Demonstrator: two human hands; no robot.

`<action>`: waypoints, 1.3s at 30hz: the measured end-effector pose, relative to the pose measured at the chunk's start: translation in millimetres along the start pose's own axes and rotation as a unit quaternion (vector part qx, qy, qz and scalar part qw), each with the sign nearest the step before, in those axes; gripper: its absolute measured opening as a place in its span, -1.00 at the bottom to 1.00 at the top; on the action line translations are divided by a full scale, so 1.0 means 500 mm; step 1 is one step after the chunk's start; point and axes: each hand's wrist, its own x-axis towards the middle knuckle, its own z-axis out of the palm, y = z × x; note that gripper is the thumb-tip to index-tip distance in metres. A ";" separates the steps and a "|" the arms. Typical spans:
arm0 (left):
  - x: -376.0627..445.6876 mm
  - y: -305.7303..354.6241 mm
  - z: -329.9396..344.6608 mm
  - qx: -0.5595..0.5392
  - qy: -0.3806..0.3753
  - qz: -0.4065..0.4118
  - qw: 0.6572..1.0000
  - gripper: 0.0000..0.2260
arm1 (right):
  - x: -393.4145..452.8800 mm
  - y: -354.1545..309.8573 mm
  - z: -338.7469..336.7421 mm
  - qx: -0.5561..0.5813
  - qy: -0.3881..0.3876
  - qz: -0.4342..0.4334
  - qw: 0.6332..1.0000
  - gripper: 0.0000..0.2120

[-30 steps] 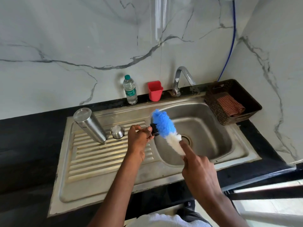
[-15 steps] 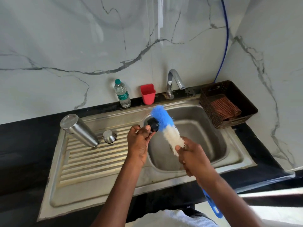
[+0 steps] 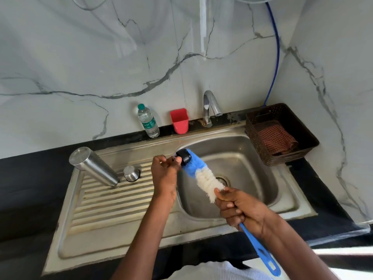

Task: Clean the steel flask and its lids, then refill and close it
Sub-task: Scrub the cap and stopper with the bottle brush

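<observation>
Left hand pinching black inner lid over sink basin edge | right hand gripping bottle brush, bristles touching lid | steel flask standing inverted on drainboard, steel cap sitting beside it

My left grip covers most of the small black lid, whose far side sinks into the brush bristles. My right grip hides the handle's middle. The water bottle label is unreadable.
</observation>
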 end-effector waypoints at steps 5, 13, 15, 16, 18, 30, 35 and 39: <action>-0.011 -0.019 -0.005 0.288 -0.044 0.256 0.922 -0.57 | -0.044 0.010 -0.002 -0.060 0.066 -0.049 0.995 -0.91; -0.018 -0.023 0.001 0.299 -0.148 0.259 0.906 -0.41 | -0.028 -0.006 -0.032 -0.587 0.265 -0.297 0.705 -0.52; -0.026 -0.010 -0.002 0.248 -0.163 0.233 0.926 -0.48 | -0.013 -0.039 -0.032 -0.568 0.256 -0.267 0.735 -0.56; -0.026 -0.001 -0.006 0.201 -0.164 0.209 0.943 -0.53 | -0.005 -0.055 -0.031 -0.525 0.235 -0.237 0.783 -0.63; -0.016 0.011 -0.020 0.094 -0.162 0.151 0.971 -0.54 | 0.007 -0.080 -0.045 -0.355 0.158 -0.143 0.910 -0.78; 0.012 -0.006 -0.096 0.097 0.027 0.245 0.964 -0.66 | 0.042 0.000 -0.011 0.061 -0.113 0.136 0.982 -0.87; 0.032 -0.058 -0.205 0.226 0.092 0.209 0.947 -0.71 | 0.071 0.030 0.011 -0.046 -0.005 0.103 0.994 -0.90; 0.034 -0.097 -0.291 0.183 0.190 0.098 0.960 -0.75 | 0.097 0.054 0.030 -0.133 0.028 0.080 0.988 -0.92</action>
